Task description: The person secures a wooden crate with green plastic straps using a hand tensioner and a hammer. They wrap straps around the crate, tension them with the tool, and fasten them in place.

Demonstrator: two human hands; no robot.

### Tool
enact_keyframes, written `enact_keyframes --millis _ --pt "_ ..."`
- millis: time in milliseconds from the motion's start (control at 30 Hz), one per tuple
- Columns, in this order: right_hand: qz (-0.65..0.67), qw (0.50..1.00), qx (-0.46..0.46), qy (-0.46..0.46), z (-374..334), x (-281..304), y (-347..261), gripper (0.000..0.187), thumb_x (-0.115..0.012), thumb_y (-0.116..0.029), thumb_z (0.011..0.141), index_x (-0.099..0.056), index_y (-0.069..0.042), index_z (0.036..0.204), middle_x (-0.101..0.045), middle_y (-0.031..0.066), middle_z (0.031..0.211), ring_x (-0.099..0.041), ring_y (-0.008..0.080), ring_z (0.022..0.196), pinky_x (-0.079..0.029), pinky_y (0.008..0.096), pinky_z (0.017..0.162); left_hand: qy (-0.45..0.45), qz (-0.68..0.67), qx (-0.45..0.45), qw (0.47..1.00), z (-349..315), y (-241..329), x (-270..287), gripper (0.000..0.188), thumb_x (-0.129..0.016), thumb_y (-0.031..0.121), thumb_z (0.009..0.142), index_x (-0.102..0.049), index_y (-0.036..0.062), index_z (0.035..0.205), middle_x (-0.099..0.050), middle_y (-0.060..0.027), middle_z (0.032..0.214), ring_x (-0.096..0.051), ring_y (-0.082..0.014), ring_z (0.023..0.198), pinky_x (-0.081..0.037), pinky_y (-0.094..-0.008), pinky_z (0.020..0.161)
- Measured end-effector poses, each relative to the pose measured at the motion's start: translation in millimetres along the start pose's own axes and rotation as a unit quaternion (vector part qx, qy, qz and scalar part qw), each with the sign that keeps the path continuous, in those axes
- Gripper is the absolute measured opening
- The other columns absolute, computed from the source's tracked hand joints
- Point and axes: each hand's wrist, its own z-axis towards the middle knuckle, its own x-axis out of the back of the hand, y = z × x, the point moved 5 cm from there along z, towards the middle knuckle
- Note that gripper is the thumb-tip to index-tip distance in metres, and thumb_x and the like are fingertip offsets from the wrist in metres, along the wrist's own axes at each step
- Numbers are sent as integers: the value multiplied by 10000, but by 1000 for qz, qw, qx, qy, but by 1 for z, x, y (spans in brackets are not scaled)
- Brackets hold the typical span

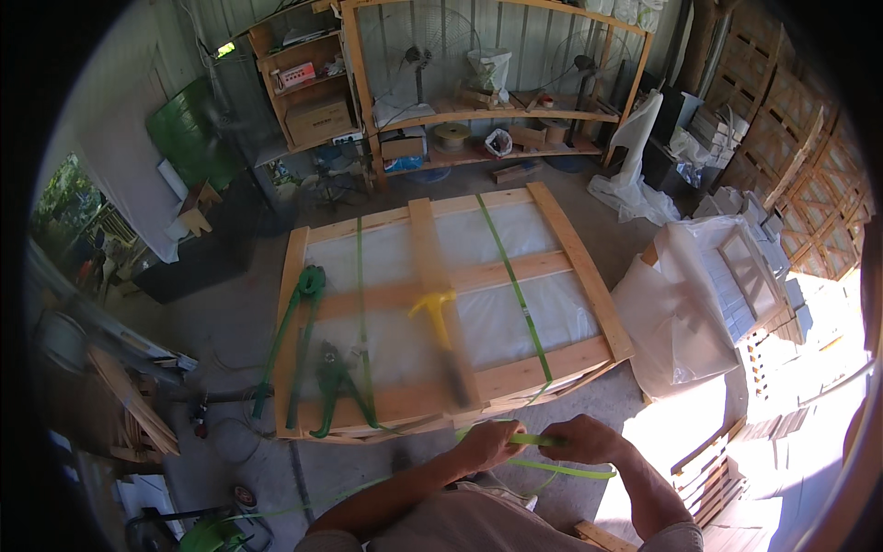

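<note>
A green packing strap (538, 440) stretches between my two hands, close in front of my body. My left hand (492, 443) is closed around it, and my right hand (581, 439) grips it a short way to the right. A loose length of the strap hangs below them. Just beyond stands a wooden crate (423, 239) with white plastic wrapping behind its slats. Two green straps cross its top. On it lie a yellow claw hammer (437, 317), a green strapping tool (336, 382) and a long-handled green tool (308, 285).
Wooden shelves (501, 115) with fans, boxes and spools line the back wall. A plastic-wrapped stack (685, 304) stands right of the crate. Wooden pallets (717, 474) lie at the lower right. Wood strips (129, 400) and a green strap coil (216, 534) are at the left.
</note>
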Motion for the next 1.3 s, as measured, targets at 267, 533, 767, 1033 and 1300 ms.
enact_keyframes --millis 267,533,767,1033,1300 --pt "255 844 -107 460 -26 63 101 279 -530 -273 949 -631 -34 844 -439 -25 557 -413 56 494 -339 253 453 226 20 300 926 -172 -107 51 223 -682 226 854 -606 29 924 -621 -153 754 -632 -309 680 -487 -399 610" --pt "275 702 -229 616 -47 117 303 474 -467 -466 971 -625 -32 859 -293 -47 497 -307 72 376 -227 265 343 411 150 451 778 -347 -111 176 215 -671 243 860 -605 39 867 -600 -190 720 -604 -378 691 -442 -450 610" --pt "290 636 -265 665 -104 116 440 517 -449 -501 972 -607 -14 899 -264 -49 465 -281 79 343 -197 266 318 476 305 442 697 -445 -103 316 243 -634 232 892 -597 2 824 -616 -146 711 -608 -305 643 -444 -420 597" --pt "241 596 -291 709 -198 77 538 619 -369 -440 1014 -653 91 869 -520 74 551 -495 178 510 -410 339 484 487 319 393 712 -503 -160 442 218 -668 192 873 -611 -11 815 -619 -159 699 -588 -278 595 -445 -401 574" --pt "226 501 -480 684 -309 -29 470 614 -324 -388 1032 -655 123 954 -644 170 748 -598 246 648 -476 369 607 412 306 424 746 -532 -289 509 292 -646 252 879 -583 -25 808 -588 -240 745 -554 -459 726 -443 -452 632"
